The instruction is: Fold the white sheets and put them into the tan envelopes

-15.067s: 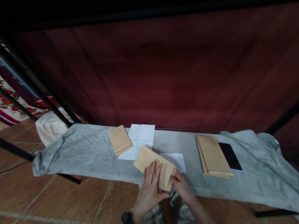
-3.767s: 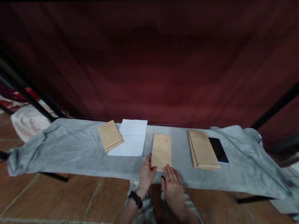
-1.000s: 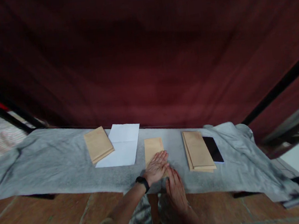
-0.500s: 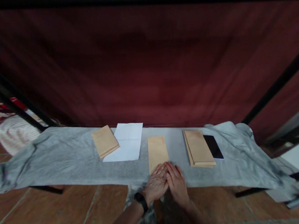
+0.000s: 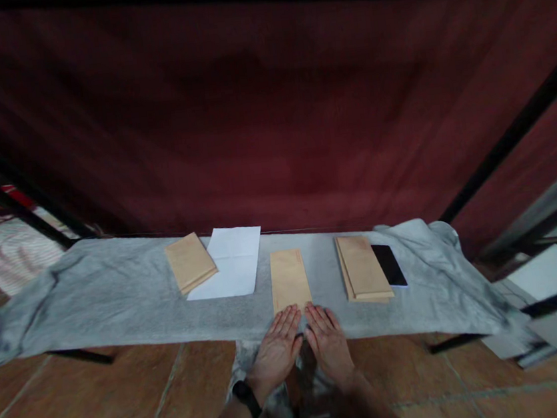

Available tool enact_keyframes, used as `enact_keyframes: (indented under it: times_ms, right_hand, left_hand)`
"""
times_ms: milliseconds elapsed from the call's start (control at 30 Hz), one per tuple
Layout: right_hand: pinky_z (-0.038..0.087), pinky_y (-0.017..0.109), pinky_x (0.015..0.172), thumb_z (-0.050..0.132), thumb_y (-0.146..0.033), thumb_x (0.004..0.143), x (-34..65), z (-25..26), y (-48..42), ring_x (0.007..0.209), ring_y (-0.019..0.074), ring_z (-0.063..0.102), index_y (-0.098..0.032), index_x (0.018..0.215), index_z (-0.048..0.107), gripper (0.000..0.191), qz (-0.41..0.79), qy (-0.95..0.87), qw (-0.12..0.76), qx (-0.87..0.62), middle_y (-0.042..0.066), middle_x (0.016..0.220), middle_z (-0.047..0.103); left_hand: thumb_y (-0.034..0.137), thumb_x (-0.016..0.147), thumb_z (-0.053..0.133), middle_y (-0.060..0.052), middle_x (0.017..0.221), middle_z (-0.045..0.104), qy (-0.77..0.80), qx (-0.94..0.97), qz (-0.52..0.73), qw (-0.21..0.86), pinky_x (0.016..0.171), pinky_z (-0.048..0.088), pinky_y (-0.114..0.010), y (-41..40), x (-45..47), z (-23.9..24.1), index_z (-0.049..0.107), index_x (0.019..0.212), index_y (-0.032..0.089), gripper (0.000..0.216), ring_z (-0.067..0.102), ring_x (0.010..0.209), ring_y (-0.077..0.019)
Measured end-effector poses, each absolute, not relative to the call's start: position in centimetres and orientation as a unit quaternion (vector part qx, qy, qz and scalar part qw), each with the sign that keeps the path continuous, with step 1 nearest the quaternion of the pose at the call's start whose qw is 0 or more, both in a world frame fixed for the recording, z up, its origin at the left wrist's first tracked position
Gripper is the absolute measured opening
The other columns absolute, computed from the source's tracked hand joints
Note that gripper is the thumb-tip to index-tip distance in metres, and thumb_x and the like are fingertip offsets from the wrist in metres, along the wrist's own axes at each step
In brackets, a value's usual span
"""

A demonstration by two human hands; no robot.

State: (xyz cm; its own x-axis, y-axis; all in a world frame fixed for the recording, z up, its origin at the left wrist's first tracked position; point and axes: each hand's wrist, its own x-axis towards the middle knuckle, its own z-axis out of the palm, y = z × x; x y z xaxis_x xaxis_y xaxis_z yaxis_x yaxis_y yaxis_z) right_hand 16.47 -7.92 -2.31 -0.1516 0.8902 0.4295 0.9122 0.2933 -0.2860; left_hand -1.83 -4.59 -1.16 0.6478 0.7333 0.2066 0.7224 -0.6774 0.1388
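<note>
A tan paper envelope (image 5: 289, 276) lies flat on the grey cloth in front of me. My left hand (image 5: 280, 343) rests on its near left corner, fingers stretched out flat. On the near right corner lies my right hand (image 5: 327, 341), also flat, with its fingertips at the envelope's edge. Between the two hands there is a small gap, and together they hide the envelope's near end. A black band circles my left wrist.
The grey cloth (image 5: 132, 299) covers a long, narrow bench. Left of the envelope lie a white sheet of paper (image 5: 234, 261) and a small tan envelope stack (image 5: 190, 262). A larger envelope stack (image 5: 364, 266) and a dark phone (image 5: 389, 265) are on the right. A dark red panel (image 5: 268, 116) rises behind.
My hands have moved apart from overlapping in the middle of the envelope's near end to lying side by side on its near corners. The whole view has shifted slightly.
</note>
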Motion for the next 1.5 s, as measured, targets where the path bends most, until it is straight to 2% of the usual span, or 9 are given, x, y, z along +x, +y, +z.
enact_keyframes:
  times_ms: [267, 467, 733, 967, 1167, 1267, 1367, 1433, 1500]
  right_hand:
    - [0.028, 0.050, 0.120, 0.041, -0.026, 0.101, 16.3, -2.3, -8.0, 0.137, 0.0257, 0.049, -0.016, 0.139, 0.056, 0.042, -0.021, -0.709, 0.294, -0.641, 0.010, 0.141, 0.059]
    - [0.031, 0.048, 0.119, 0.043, -0.026, 0.101, 13.3, -2.0, -7.6, 0.142, 0.0234, 0.042, -0.017, 0.149, 0.043, 0.049, 0.006, -0.752, 0.288, -0.593, 0.010, 0.149, 0.050]
    - [0.027, 0.046, 0.120, 0.043, -0.025, 0.100, 14.0, -2.0, -7.7, 0.139, 0.0228, 0.046, -0.016, 0.147, 0.046, 0.048, 0.003, -0.723, 0.287, -0.628, 0.011, 0.149, 0.050]
    - [0.028, 0.047, 0.121, 0.045, -0.021, 0.099, 16.2, -1.7, -7.3, 0.136, 0.0224, 0.049, -0.019, 0.144, 0.050, 0.045, 0.041, -0.695, 0.279, -0.661, 0.007, 0.146, 0.055]
    - [0.033, 0.050, 0.117, 0.046, -0.015, 0.092, 15.8, -2.3, -7.1, 0.136, 0.0251, 0.048, -0.018, 0.140, 0.054, 0.049, 0.062, -0.664, 0.347, -0.660, 0.010, 0.143, 0.057]
    - [0.042, 0.047, 0.112, 0.044, -0.017, 0.092, 15.6, -2.3, -7.3, 0.133, 0.0256, 0.050, -0.018, 0.137, 0.056, 0.047, 0.096, -0.617, 0.415, -0.661, 0.012, 0.140, 0.059]
    - [0.050, 0.043, 0.102, 0.046, -0.028, 0.093, 15.8, -1.9, -7.4, 0.116, 0.0251, 0.061, -0.020, 0.120, 0.066, 0.035, 0.180, -0.518, 0.501, -0.669, 0.012, 0.122, 0.067]
    - [0.056, 0.038, 0.088, 0.049, -0.040, 0.092, 15.9, -1.5, -7.3, 0.096, 0.0234, 0.066, -0.020, 0.102, 0.070, 0.031, 0.282, -0.438, 0.537, -0.663, 0.010, 0.102, 0.071]
    - [0.057, 0.033, 0.068, 0.053, -0.054, 0.088, 15.8, -0.8, -7.1, 0.077, 0.0205, 0.066, -0.019, 0.092, 0.070, 0.040, 0.411, -0.354, 0.547, -0.637, 0.007, 0.087, 0.070]
  left_hand:
    - [0.032, 0.100, 0.038, -0.012, 0.156, 0.040, 0.437, 0.885, 0.158, -0.014, 0.116, 0.039, -0.044, -5.1, -3.8, -1.7, 0.029, 0.154, 0.015, 0.058, 0.038, 0.145, -0.0221]
    - [0.025, 0.098, 0.038, -0.014, 0.153, 0.045, 0.449, 0.881, 0.143, -0.028, 0.114, 0.041, -0.044, -5.0, -3.4, -1.6, 0.038, 0.150, 0.011, 0.054, 0.040, 0.143, -0.0231]
    - [0.019, 0.096, 0.036, -0.014, 0.142, 0.058, 0.462, 0.875, 0.141, -0.019, 0.110, 0.046, -0.043, -4.3, -3.5, -1.4, 0.055, 0.137, 0.011, 0.046, 0.052, 0.134, -0.0239]
    - [-0.001, 0.088, 0.037, -0.017, 0.143, 0.056, 0.495, 0.868, 0.029, 0.024, 0.108, 0.046, -0.037, -3.2, -3.2, 1.7, 0.055, 0.136, 0.011, 0.053, 0.053, 0.134, -0.0230]
    - [-0.012, 0.080, 0.037, -0.017, 0.140, 0.058, 0.462, 0.885, -0.059, -0.010, 0.102, 0.050, -0.036, -1.9, -2.0, 4.2, 0.056, 0.136, 0.013, 0.064, 0.058, 0.127, -0.0241]
    - [-0.011, 0.079, 0.037, -0.016, 0.136, 0.061, 0.437, 0.896, -0.078, -0.024, 0.100, 0.052, -0.037, -1.3, -1.9, 4.4, 0.055, 0.137, 0.014, 0.066, 0.059, 0.125, -0.0248]
    - [-0.009, 0.080, 0.037, -0.015, 0.133, 0.063, 0.437, 0.897, -0.067, -0.022, 0.096, 0.054, -0.036, -0.9, -2.3, 4.6, 0.055, 0.137, 0.015, 0.064, 0.060, 0.123, -0.0240]
    - [-0.007, 0.083, 0.035, -0.015, 0.129, 0.065, 0.449, 0.892, -0.042, -0.025, 0.093, 0.055, -0.035, -0.8, -2.5, 4.9, 0.056, 0.135, 0.015, 0.060, 0.061, 0.121, -0.0231]
    - [-0.005, 0.085, 0.033, -0.014, 0.127, 0.066, 0.457, 0.889, -0.008, -0.031, 0.090, 0.056, -0.035, -1.1, -2.3, 5.3, 0.056, 0.135, 0.016, 0.059, 0.062, 0.118, -0.0225]
